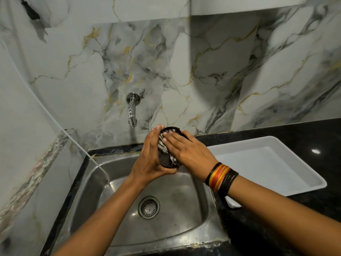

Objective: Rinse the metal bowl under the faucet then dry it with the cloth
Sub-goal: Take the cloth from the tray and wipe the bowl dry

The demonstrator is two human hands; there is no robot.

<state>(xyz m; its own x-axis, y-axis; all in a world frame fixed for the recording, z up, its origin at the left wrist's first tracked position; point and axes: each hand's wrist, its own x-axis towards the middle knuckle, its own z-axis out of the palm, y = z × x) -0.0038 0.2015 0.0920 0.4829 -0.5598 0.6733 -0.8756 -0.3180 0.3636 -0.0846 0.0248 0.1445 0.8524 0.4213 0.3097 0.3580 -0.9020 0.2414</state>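
Observation:
I hold a small dark metal bowl (165, 159) tilted on its side above the back of the sink. My left hand (149, 159) grips it from the left and underneath. A striped grey cloth (163, 145) is pressed into the bowl by my right hand (186, 149), whose fingers lie flat on it. The chrome faucet (132, 109) sticks out of the wall to the upper left of the bowl; no water runs from it.
A steel sink (184, 196) with a round drain (149, 207) lies below my hands. A white tray (267, 163) rests on the black counter (295, 218) to the right. A thin white hose (55, 122) runs down into the sink's left side. Marble walls close the back and left.

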